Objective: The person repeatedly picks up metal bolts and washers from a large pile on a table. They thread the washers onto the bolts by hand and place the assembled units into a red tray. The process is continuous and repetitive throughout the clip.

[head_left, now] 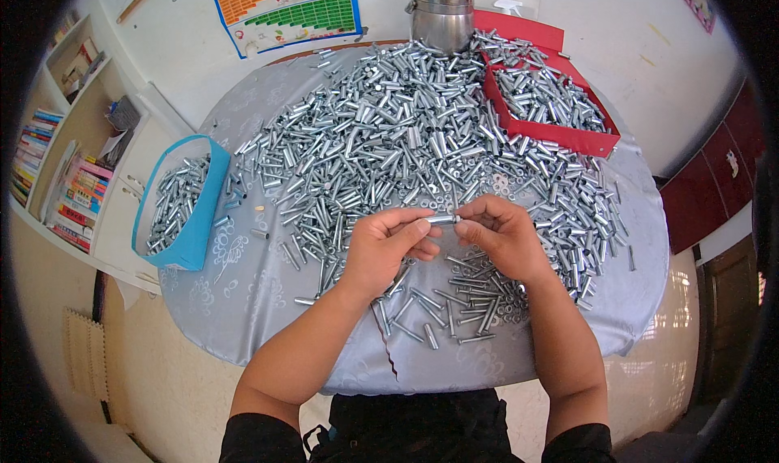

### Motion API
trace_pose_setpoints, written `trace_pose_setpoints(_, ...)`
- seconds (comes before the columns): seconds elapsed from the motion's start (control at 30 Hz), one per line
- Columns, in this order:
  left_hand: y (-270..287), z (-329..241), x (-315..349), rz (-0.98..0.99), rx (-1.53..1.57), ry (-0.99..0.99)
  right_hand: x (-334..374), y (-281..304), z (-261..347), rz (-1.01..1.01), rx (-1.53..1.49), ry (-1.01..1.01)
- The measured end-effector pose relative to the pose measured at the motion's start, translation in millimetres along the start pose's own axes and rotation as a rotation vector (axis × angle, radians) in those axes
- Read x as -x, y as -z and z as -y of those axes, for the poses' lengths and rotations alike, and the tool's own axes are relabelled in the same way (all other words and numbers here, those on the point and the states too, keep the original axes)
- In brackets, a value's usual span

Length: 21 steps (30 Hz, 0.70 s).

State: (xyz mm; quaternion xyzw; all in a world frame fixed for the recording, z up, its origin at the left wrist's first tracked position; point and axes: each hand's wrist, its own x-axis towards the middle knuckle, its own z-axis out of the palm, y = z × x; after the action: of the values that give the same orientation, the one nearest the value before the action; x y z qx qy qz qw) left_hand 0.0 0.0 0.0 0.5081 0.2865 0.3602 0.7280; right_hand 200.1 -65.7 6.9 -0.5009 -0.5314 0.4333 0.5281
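Running lengthwise from left to right, a metal sleeve (pixel 441 219) is pinched.

The place looks like a room in a home: a cream-white shelf unit (pixel 128 167) holds colourful books (pixel 81 199), and a blue-bordered illustrated chart (pixel 284 10) hangs on the white wall (pixel 170 33). A silvery flower-patterned cloth (pixel 211 309) covers the round table (pixel 454 374), where silver metal bolts (pixel 381 106) lie heaped workshop-fashion.

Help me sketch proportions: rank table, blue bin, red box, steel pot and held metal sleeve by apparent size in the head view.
Table
Blue bin, red box: too alike to rank
Steel pot
Metal sleeve
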Motion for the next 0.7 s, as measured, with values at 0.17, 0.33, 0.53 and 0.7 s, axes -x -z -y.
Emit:
trace_pose_setpoints(0.17, -2.2, -1.3, 1.2, 0.008, -0.041, -0.023, -1.9, 4.3, -5.1, 0.057, 0.104, -0.037)
trace_pose_setpoints(0.33, -3.4, -3.0, 1.7, -0.006, -0.03, -0.014, -1.0, -3.8, 3.2, 0.002, -0.029, -0.066)
trace_pose_setpoints(0.53, -3.2, -2.1, 1.8, -0.001, -0.056, -0.046, -0.9, 3.5, -0.6, 0.081, -0.082, -0.043)
trace_pose_setpoints(0.7, -4.5, 0.6, 1.9, 0.008, -0.062, -0.047, 0.0, -1.4, 6.4, 0.024, -0.163, -0.071)
